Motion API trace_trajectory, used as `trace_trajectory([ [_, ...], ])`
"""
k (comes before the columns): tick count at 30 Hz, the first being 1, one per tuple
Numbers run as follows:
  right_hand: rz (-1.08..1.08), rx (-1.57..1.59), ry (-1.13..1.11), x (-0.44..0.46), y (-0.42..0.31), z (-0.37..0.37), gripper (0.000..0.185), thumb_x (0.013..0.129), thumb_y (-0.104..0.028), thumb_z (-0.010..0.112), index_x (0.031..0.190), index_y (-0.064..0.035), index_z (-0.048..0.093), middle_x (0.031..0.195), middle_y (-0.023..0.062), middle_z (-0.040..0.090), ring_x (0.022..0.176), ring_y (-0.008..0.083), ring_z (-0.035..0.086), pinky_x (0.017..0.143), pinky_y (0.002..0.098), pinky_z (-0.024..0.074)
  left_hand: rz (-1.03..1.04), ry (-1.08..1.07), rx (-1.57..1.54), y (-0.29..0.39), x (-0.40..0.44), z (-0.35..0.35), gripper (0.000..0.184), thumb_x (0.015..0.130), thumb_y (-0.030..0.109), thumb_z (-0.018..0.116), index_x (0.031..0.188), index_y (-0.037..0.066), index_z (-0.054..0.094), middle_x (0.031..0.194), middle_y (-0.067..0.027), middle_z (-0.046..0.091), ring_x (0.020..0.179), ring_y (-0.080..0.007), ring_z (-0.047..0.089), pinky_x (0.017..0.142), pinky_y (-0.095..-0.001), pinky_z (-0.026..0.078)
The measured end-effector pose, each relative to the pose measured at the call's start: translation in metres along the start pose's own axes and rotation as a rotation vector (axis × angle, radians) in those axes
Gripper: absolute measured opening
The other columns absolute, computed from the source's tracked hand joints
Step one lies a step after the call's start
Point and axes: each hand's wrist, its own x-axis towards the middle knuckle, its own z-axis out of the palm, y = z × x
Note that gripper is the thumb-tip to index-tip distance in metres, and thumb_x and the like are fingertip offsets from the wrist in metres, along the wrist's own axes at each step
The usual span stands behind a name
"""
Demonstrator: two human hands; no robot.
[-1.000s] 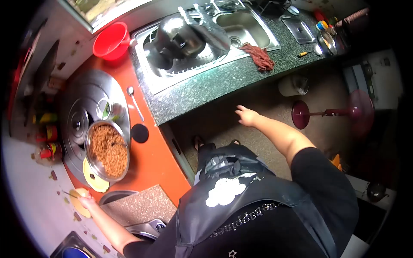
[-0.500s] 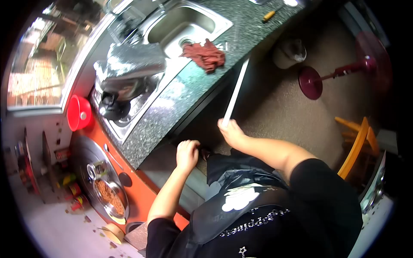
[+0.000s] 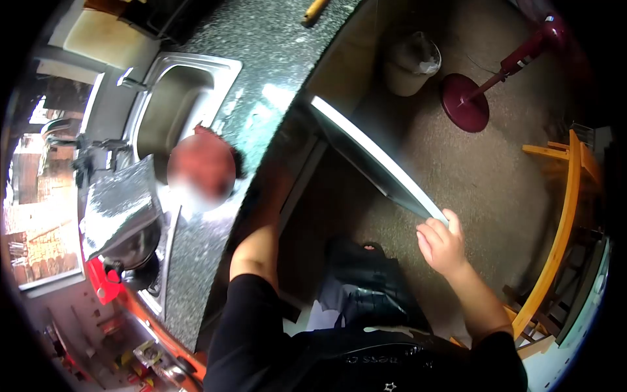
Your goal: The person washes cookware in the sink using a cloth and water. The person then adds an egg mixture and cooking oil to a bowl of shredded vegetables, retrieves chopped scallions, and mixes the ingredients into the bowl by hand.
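Note:
My right hand grips the free edge of a cabinet door, fingers wrapped over its white rim. The door stands swung out from under the counter. My left arm reaches below the counter edge into the dark cabinet opening. My left hand is lost in the shadow there, so its fingers and anything in them cannot be made out. Above it, a reddish-brown cloth, partly blurred, lies on the granite counter beside the sink.
A steel sink and a foil-covered pot are on the counter. A yellow-handled tool lies near its far edge. On the floor stand a bin, a maroon stand fan and a wooden chair.
The cabinet door has swung wider as my right hand moved right with it. My left hand has gone from in front of my body into the shadow under the counter. The view has shifted.

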Motion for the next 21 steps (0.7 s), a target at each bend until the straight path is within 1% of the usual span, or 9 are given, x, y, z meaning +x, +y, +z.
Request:
trace_trajectory([
  [1, -0.002, -0.047, 0.046, 0.004, 0.003, 0.006, 0.016, 0.072, -0.019, 0.068, 0.086, -0.0097, 0.066, 0.090, 0.0034, 0.056, 0.098, 0.0329, 0.047, 0.083, 0.0422, 0.0418, -0.063, 0.000, -0.204, 0.012, 0.027, -0.013, 0.050, 0.084, 0.035, 0.055, 0.122, 0.002, 0.051, 0.116, -0.0229, 0.055, 0.105, -0.0411, 0.054, 0.090, -0.0506, 0.043],
  [3, 0.034, -0.127, 0.103, 0.002, 0.000, 0.020, 0.018, 0.071, -0.022, 0.068, 0.085, -0.0100, 0.066, 0.083, 0.0023, 0.053, 0.093, 0.0309, 0.047, 0.081, 0.0407, 0.0415, -0.093, 0.505, -0.539, 0.021, 0.072, 0.027, 0.044, 0.086, 0.031, 0.053, 0.120, 0.003, 0.053, 0.113, -0.0224, 0.057, 0.104, -0.0404, 0.054, 0.089, -0.0509, 0.043],
  [6, -0.015, -0.213, 0.216, 0.001, -0.001, 0.034, 0.023, 0.070, -0.030, 0.066, 0.085, -0.0131, 0.067, 0.076, -0.0011, 0.048, 0.083, 0.0255, 0.044, 0.075, 0.0359, 0.0396, -0.277, 0.418, -0.526, 0.033, 0.132, 0.050, 0.042, 0.086, 0.029, 0.053, 0.121, 0.005, 0.054, 0.110, -0.0225, 0.058, 0.102, -0.0393, 0.056, 0.088, -0.0496, 0.044],
  [9, -0.024, -0.233, 0.166, -0.005, -0.008, 0.035, 0.026, 0.071, -0.027, 0.064, 0.093, -0.0147, 0.070, 0.079, -0.0031, 0.050, 0.079, 0.0232, 0.046, 0.073, 0.0331, 0.0397, -0.455, 0.282, -0.502, 0.045, 0.156, 0.062, 0.039, 0.087, 0.027, 0.054, 0.121, 0.007, 0.055, 0.107, -0.0226, 0.060, 0.100, -0.0382, 0.057, 0.087, -0.0483, 0.045],
  [12, -0.045, -0.263, 0.184, 0.002, -0.020, 0.031, 0.030, 0.072, -0.022, 0.065, 0.100, -0.0146, 0.069, 0.087, -0.0034, 0.055, 0.083, 0.0239, 0.048, 0.071, 0.0334, 0.0407, -0.189, 0.474, -0.300, 0.030, 0.103, 0.063, 0.039, 0.085, 0.026, 0.056, 0.120, 0.009, 0.055, 0.100, -0.0236, 0.061, 0.093, -0.0387, 0.059, 0.083, -0.0471, 0.047],
  [13, -0.035, -0.197, 0.183, 0.000, -0.025, 0.030, 0.040, 0.072, -0.019, 0.066, 0.111, -0.0127, 0.065, 0.105, 0.0010, 0.056, 0.089, 0.0252, 0.050, 0.075, 0.0351, 0.0423, -0.121, 0.422, -0.336, 0.022, 0.071, 0.071, 0.039, 0.084, 0.026, 0.056, 0.119, 0.009, 0.055, 0.098, -0.0241, 0.061, 0.092, -0.0396, 0.059, 0.081, -0.0472, 0.048],
  [14, 0.006, -0.115, 0.248, -0.005, -0.030, 0.032, 0.052, 0.073, -0.019, 0.067, 0.123, -0.0086, 0.055, 0.120, 0.0118, 0.050, 0.096, 0.0298, 0.051, 0.085, 0.0397, 0.0416, -0.076, 0.323, -0.402, 0.014, 0.040, 0.077, 0.038, 0.083, 0.026, 0.057, 0.117, 0.009, 0.056, 0.096, -0.0246, 0.061, 0.091, -0.0404, 0.060, 0.080, -0.0473, 0.048],
  [17, 0.247, 0.152, -0.002, 0.008, -0.062, 0.001, 0.073, 0.072, -0.018, 0.066, 0.134, 0.0047, 0.035, 0.128, 0.0282, 0.039, 0.108, 0.0414, 0.045, 0.094, 0.0489, 0.0360, -0.113, 0.061, -0.598, -0.016, -0.063, 0.074, 0.037, 0.080, 0.027, 0.058, 0.112, 0.008, 0.057, 0.089, -0.0261, 0.062, 0.088, -0.0431, 0.060, 0.076, -0.0475, 0.049],
  [21, 0.524, 0.220, -0.297, 0.016, -0.118, -0.008, 0.100, 0.069, -0.028, 0.070, 0.141, 0.0084, 0.010, 0.136, 0.0299, 0.027, 0.115, 0.0454, 0.036, 0.098, 0.0518, 0.0321, -0.338, -0.274, -0.628, -0.037, -0.131, -0.023, 0.036, 0.086, 0.032, 0.052, 0.114, 0.010, 0.058, 0.086, -0.0245, 0.063, 0.083, -0.0439, 0.061, 0.071, -0.0472, 0.049],
])
